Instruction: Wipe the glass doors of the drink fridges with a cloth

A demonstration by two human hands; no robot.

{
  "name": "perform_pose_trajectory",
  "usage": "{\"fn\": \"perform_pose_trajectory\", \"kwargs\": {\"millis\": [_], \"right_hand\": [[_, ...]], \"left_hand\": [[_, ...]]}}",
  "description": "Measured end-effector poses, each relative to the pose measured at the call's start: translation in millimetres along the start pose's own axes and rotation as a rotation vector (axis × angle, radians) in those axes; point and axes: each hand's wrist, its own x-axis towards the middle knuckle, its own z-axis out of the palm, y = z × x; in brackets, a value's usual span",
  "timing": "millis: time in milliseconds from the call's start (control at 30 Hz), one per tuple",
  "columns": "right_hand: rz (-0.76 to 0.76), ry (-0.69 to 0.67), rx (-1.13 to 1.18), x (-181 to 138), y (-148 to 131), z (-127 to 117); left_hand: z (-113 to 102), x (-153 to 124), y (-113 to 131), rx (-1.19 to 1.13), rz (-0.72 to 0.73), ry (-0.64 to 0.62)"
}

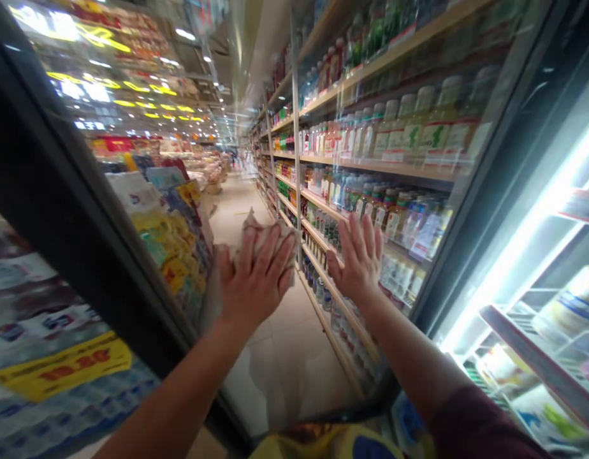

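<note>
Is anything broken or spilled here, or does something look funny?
Nothing looks broken or spilled. The one odd thing is the fridge door, which seems swung open. The left hand presses a crumpled cloth against its glass, and the right hand lies flat on the glass beside it.

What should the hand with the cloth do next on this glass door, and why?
Probably slide the left hand and its cloth sideways across the glass door. The cloth is pressed flat on the pane under spread fingers, while the right hand lies open-palmed beside it, seemingly bracing the door.
</note>
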Motion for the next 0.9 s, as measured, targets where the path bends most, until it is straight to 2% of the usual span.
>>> {"fn": "perform_pose_trajectory", "kwargs": {"millis": [67, 200, 267, 367, 467, 533, 667, 733, 833, 900], "right_hand": [[0.001, -0.006, 0.004, -0.5, 0.8, 0.2], [0.0, -0.018, 0.007, -1.7, 1.6, 1.5], [-0.002, -0.014, 0.004, -1.9, 1.7, 1.9], [-0.006, -0.001, -0.01, -1.7, 1.6, 1.7], [-0.009, -0.006, -0.023, -1.5, 1.5, 1.2], [-0.009, -0.006, -0.008, -1.5, 1.5, 1.3], [-0.007, 0.014, 0.02, -1.2, 1.0, 2.0], [-0.01, 0.015, 0.013, -0.7, 0.5, 1.8], [-0.012, 0.018, 0.0, -0.2, 0.0, 0.9], [-0.01, 0.023, 0.005, -0.3, 0.0, 0.5]], "left_hand": [[-6.0, 9.8, -15.2, 0.051, 0.041, -0.007], [-35.3, 46.1, -65.3, 0.133, -0.231, 0.06], [-41.5, 47.4, -71.7, 0.156, -0.326, 0.085], [-31.9, 25.0, -53.0, 0.115, -0.31, 0.078], [-20.5, 10.1, -37.4, 0.072, -0.141, 0.04], [-23.5, 20.6, -44.3, 0.087, -0.102, 0.019], [-43.6, 65.3, -75.3, 0.122, -0.268, 0.051], [-45.7, 75.9, -75.4, 0.122, -0.328, 0.08], [-30.4, 64.6, -45.8, 0.089, -0.28, 0.081], [-15.6, 49.0, -20.4, 0.053, -0.126, 0.04]]}}
